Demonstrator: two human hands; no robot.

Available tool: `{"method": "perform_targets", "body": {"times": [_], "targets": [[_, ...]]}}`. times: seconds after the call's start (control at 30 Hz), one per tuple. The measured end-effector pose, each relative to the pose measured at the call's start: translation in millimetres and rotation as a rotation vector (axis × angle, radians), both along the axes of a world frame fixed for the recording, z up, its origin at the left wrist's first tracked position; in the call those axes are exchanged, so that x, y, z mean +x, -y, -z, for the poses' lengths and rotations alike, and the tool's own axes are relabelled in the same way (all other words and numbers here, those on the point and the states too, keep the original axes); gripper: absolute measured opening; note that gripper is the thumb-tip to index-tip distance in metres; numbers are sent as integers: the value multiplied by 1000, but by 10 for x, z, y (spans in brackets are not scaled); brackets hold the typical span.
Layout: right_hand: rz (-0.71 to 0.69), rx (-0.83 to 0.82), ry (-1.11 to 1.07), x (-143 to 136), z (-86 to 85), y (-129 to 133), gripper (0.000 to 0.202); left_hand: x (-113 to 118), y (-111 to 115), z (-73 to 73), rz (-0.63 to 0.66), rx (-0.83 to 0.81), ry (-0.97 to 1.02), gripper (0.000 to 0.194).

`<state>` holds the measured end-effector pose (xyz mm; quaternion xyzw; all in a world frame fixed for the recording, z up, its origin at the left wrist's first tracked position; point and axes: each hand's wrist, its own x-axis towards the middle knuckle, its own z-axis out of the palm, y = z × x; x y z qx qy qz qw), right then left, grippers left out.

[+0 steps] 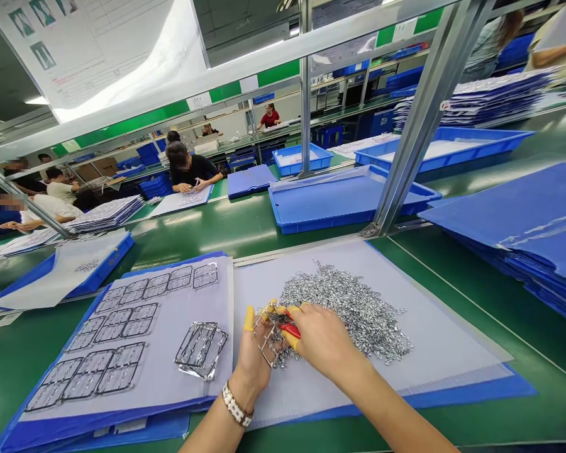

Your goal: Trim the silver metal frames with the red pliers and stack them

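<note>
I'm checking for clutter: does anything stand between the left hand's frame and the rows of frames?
Yes: a small, low stack of frames lies on the white sheet between the frame in the left hand and the rows.

Bright, w/ hvy poster (108,53) glare

The wire frame (267,347) I hold is bright metal; the heaped small parts (346,308) are glossy metal. The red tool grips (291,329) look like smooth plastic, though largely covered. My yellow finger covers (249,318): matt. Table (202,233): smooth, glossy. Blue tray (321,222): smooth plastic.
</note>
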<state>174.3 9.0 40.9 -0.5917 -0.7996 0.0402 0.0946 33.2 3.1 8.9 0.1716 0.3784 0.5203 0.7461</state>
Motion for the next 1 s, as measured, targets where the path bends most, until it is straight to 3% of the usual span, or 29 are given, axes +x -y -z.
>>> {"method": "perform_targets", "body": {"times": [0.4, 1.0], "targets": [[47, 29, 30, 174, 89, 169, 22, -51, -63, -91, 77, -2, 188, 57], [46, 10, 79, -3, 10, 173, 12, -24, -40, -76, -47, 59, 64, 55]]}}
